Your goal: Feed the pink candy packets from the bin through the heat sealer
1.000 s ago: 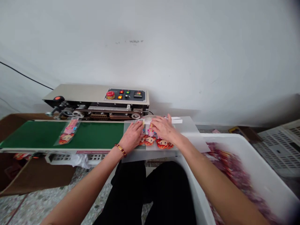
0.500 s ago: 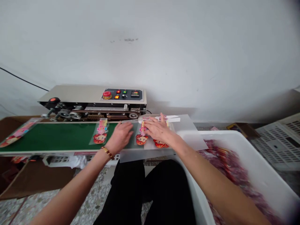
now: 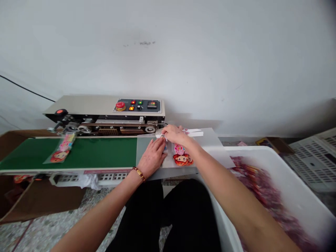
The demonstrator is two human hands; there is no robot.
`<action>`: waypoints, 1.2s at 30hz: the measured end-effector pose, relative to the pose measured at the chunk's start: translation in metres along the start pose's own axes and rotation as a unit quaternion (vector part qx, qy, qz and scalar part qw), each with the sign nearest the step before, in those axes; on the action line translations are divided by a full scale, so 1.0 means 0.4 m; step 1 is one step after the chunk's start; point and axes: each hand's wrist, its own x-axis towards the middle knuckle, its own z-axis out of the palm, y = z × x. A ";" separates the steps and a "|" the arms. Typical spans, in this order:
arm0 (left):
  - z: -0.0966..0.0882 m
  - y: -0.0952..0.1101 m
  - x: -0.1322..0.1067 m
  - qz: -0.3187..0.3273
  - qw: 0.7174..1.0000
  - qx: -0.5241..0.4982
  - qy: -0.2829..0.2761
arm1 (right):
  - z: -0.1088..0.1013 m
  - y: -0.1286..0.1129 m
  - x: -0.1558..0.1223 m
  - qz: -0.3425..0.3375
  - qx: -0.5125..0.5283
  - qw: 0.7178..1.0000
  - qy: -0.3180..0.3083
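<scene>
My left hand (image 3: 153, 157) lies fairly flat, fingers stretched out, on a clear plastic packet (image 3: 165, 148) that it mostly covers. Curled at that packet's top end, my right hand (image 3: 173, 134) has its fingertips bent down and closed on it; the exact grip is partly hidden. Just right of them, overlapping packets (image 3: 183, 159) printed with a red-haired cartoon face rest on a whitish sheet (image 3: 210, 148). Another such packet (image 3: 61, 150) lies on the green conveyor belt (image 3: 105, 152), beside the rollers of the sealing machine (image 3: 105, 106).
On the right stands a white tub (image 3: 258, 151) holding many pink-red packets (image 3: 262, 189). A white slatted crate (image 3: 312, 157) is behind it. An open cardboard box (image 3: 44, 201) sits below the belt at left. The wall rises behind the machine.
My left hand has moved right, onto the packet. My right hand has drawn up to its top end and curled. The belt's packets have travelled left; the leftmost one has gone from view.
</scene>
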 end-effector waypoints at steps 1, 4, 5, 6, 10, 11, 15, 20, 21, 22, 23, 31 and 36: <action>0.001 0.002 0.001 -0.001 1.000 0.001 0.003 | -0.003 0.002 0.000 0.001 0.003 1.000 -0.004; 0.006 0.006 0.001 -0.005 1.000 0.008 0.012 | -0.011 0.013 -0.013 0.005 -0.001 1.000 0.004; 0.008 0.007 0.000 -0.005 1.000 0.010 0.014 | -0.012 0.016 -0.018 0.006 -0.005 1.000 0.009; 0.009 0.007 0.000 -0.005 1.000 0.012 0.016 | -0.013 0.017 -0.022 0.007 -0.007 1.000 0.011; 0.013 0.006 -0.002 -0.002 1.000 0.016 0.023 | -0.016 0.008 -0.027 0.008 0.004 1.000 -0.006; 0.013 0.005 -0.002 0.000 1.000 0.016 0.023 | -0.016 0.004 -0.027 0.011 0.005 1.000 -0.004; 0.010 0.003 -0.001 0.004 1.000 0.018 0.016 | -0.009 -0.015 -0.020 0.013 -0.001 1.000 0.026; 0.009 0.002 0.000 0.005 1.000 0.023 0.011 | -0.004 -0.022 0.002 -0.009 0.009 1.000 0.004; 0.010 0.003 0.000 0.004 1.000 0.024 0.013 | -0.008 -0.016 0.004 -0.012 0.011 1.000 0.004; 0.010 0.003 0.000 0.001 1.000 0.026 0.016 | -0.013 -0.008 0.002 -0.014 0.013 1.000 0.009; 0.011 0.004 0.000 0.000 0.999 0.028 0.017 | -0.018 0.003 -0.003 -0.016 0.016 1.000 0.021; -0.008 -0.023 -0.006 -0.037 0.999 0.029 0.010 | 0.006 0.118 -0.191 -0.072 -0.077 0.991 0.077; -0.042 -0.094 -0.034 -0.043 0.999 0.028 -0.002 | 0.056 0.144 -0.237 -0.125 -0.134 0.980 0.082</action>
